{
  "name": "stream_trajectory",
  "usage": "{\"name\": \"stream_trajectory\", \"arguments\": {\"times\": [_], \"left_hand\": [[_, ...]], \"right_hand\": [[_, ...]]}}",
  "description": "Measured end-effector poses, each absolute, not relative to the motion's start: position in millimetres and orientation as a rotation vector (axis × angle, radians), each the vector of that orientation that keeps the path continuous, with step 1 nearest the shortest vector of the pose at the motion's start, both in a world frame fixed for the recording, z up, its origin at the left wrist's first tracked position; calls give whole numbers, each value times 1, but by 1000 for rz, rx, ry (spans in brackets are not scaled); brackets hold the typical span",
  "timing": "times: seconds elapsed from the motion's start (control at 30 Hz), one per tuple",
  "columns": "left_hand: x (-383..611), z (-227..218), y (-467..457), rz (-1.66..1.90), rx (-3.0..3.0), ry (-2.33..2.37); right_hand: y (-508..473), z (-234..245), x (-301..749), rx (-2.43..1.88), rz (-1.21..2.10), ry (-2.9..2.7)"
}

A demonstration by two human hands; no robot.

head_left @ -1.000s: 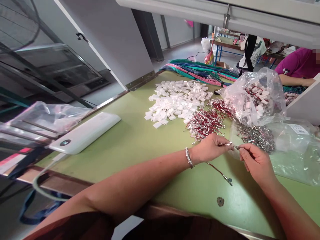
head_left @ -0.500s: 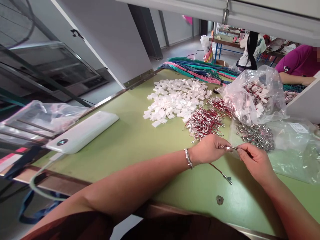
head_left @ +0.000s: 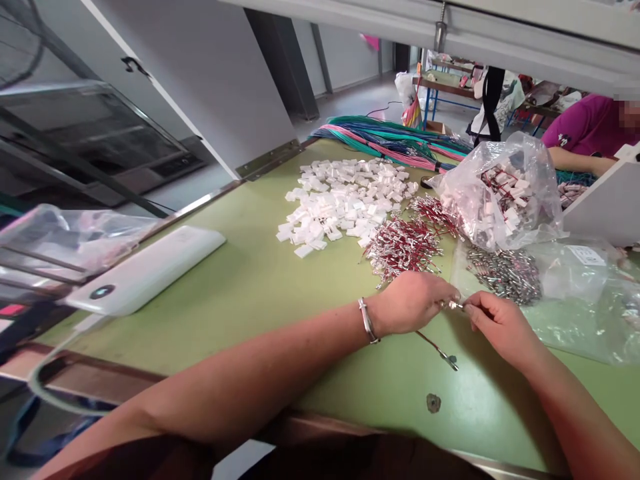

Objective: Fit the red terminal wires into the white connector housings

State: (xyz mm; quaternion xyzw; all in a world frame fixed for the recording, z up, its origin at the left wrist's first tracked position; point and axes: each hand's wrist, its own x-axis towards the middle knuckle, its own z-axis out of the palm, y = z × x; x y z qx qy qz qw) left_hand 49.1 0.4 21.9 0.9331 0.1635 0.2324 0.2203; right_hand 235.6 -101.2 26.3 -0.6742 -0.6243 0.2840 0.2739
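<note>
My left hand (head_left: 413, 303) is closed on a short red wire lead (head_left: 434, 347). One end of the lead hangs below the palm and carries a metal terminal. Silvery metal (head_left: 453, 305) shows between the left fingertips. Opposite it, my right hand (head_left: 505, 327) pinches a tiny metal piece (head_left: 461, 306) that meets the left hand's metal end; its exact kind is too small to tell. Just beyond both hands lie a heap of red wire leads with metal ends (head_left: 405, 247) and a heap of small silvery metal parts (head_left: 510, 275) on clear plastic.
Many white plastic connector housings (head_left: 335, 200) are spread on the green table (head_left: 240, 287). A clear bag of wired housings (head_left: 500, 193) stands at right. Bundled cables (head_left: 380, 141) lie at the back. A white device (head_left: 150, 270) with a cord sits left. A co-worker's purple sleeve (head_left: 575, 123) shows beyond.
The view has shifted slightly, moving the scene a little to the left. My hands stay fingertip to fingertip over the same spot, with small finger movements at the metal ends.
</note>
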Motion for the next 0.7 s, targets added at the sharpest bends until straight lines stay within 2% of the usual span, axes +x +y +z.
{"name": "stream_trajectory", "arguments": {"times": [0.1, 0.2, 0.37, 0.43, 0.57, 0.7], "left_hand": [[49, 30, 6, 921, 2286, 577], [51, 36, 9, 782, 2091, 703], [58, 36, 4, 466, 1997, 715], [60, 35, 2, 433, 1938, 706], [61, 31, 1, 398, 1865, 722], [61, 28, 1, 390, 1813, 738]], "right_hand": [[-103, 26, 239, -1814, 684, -1808], [-101, 25, 238, -1789, 643, -1982], [-75, 14, 250, -2091, -97, -1859], [-64, 7, 256, -2225, -258, -1900], [-56, 0, 261, -2301, -358, -2012], [-66, 4, 261, -2161, -333, -1989]]}}
